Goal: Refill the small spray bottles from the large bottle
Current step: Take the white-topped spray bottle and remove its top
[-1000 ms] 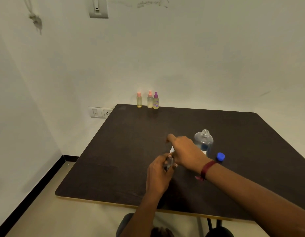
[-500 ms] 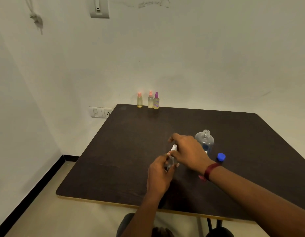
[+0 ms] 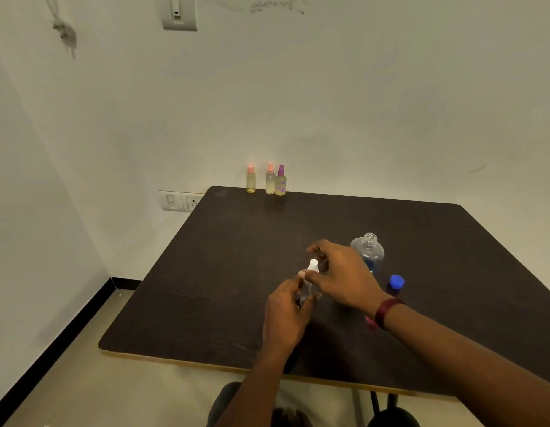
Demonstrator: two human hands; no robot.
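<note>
A small clear spray bottle with a white spray top stands on the dark table near its middle. My left hand grips the bottle's body from the near side. My right hand curls over the top, its thumb and fingers around the white spray head. Just behind my right hand stands the large clear bottle, uncapped, with a little blue liquid low down. Its blue cap lies on the table to the right.
Three small spray bottles stand at the table's far edge against the wall: a pink-topped one, a second pink-topped one and a purple-topped one. A wall socket sits left of the table.
My right hand has lifted and turned slightly, so the white spray top now shows between its fingers. My left hand and the large bottle have stayed in place.
</note>
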